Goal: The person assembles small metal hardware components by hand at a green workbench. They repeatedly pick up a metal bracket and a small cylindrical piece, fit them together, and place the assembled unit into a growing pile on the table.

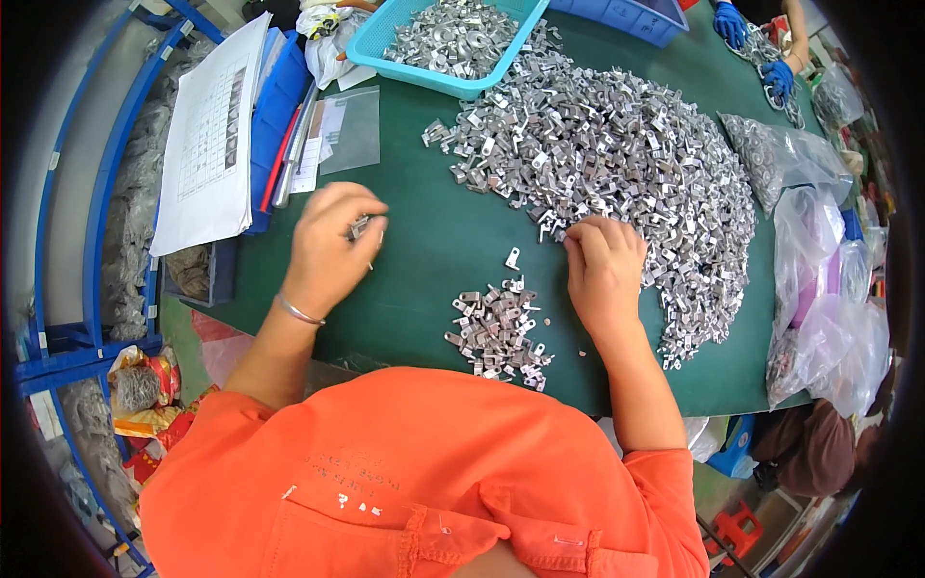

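A large heap of small bent metal brackets [617, 135] covers the middle and right of the green table. My left hand [332, 241], with a bangle on its wrist, is raised left of the heap, its fingers curled round a few metal brackets [358, 227]. At the heap's near edge is my right hand [607, 265], fingers bent down and pressed together; its fingertips hide whatever they hold. Between my hands and nearer to me lies a smaller pile of the same brackets [496, 332]. One loose bracket [513, 258] lies just beyond that pile.
A turquoise basket [472, 87] of metal parts stands at the back, beside a blue bin [631, 21]. Papers [214, 135] lean on a blue holder at left. Bags of parts [785, 159] line the right edge. Blue-gloved hands [777, 79] of another person handle metal parts at far right.
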The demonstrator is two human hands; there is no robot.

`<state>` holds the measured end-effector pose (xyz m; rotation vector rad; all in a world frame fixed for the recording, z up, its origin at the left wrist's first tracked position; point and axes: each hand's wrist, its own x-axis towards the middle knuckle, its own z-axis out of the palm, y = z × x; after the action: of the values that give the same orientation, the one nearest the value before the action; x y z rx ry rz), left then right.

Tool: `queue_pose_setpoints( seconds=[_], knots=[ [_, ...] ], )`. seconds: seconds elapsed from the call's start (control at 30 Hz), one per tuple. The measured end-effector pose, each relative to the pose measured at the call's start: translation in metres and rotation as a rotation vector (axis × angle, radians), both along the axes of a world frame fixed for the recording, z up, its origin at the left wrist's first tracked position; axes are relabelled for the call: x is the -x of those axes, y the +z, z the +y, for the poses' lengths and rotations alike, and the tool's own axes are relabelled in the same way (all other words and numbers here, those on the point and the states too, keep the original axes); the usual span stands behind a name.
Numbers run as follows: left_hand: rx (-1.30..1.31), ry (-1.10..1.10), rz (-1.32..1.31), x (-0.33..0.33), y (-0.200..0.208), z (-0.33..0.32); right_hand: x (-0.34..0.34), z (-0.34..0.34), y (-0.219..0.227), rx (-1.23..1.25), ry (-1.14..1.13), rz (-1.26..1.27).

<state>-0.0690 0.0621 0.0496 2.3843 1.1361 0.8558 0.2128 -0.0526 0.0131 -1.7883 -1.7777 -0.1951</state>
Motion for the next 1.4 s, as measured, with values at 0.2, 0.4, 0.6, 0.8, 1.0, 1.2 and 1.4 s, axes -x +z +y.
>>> queue_pose_setpoints(
  seconds=[0.2, 0.4, 0.6, 0.8, 1.0, 1.2, 1.4],
  knots=[
    [0.186, -0.577, -0.071, -0.076, -0.028, -0.021, 0.023, -0.026, 0.017, -0.057, 0.2, 0.43],
    [0.475, -0.631, -0.148, -0.087, -0.033, -0.018, 0.025, -0.047, 0.018, -0.1, 0.129, 0.525],
    [0.416, -0.967, -0.093, -0.068, -0.023, -0.034, 0.013, -0.049, 0.005, 0.025, 0.002, 0.429],
    [0.478, -0.81, -0.134, -0.069, -0.019, -0.042, 0.017, -0.047, 0.005, 0.186, 0.139, 0.234],
    [0.336, -0.596, -0.119, -0.092, -0.027, -0.043, 0.024, -0.057, 0.005, 0.043, 0.143, 0.525],
    [0.202, -0.661, 0.064, -0.105, -0.042, -0.038, 0.027, -0.065, 0.006, -0.227, 0.203, 0.603],
    [0.69, -0.721, -0.262, -0.093, -0.012, -0.047, 0.032, -0.065, 0.009, -0.249, 0.253, 0.535]
  ],
)
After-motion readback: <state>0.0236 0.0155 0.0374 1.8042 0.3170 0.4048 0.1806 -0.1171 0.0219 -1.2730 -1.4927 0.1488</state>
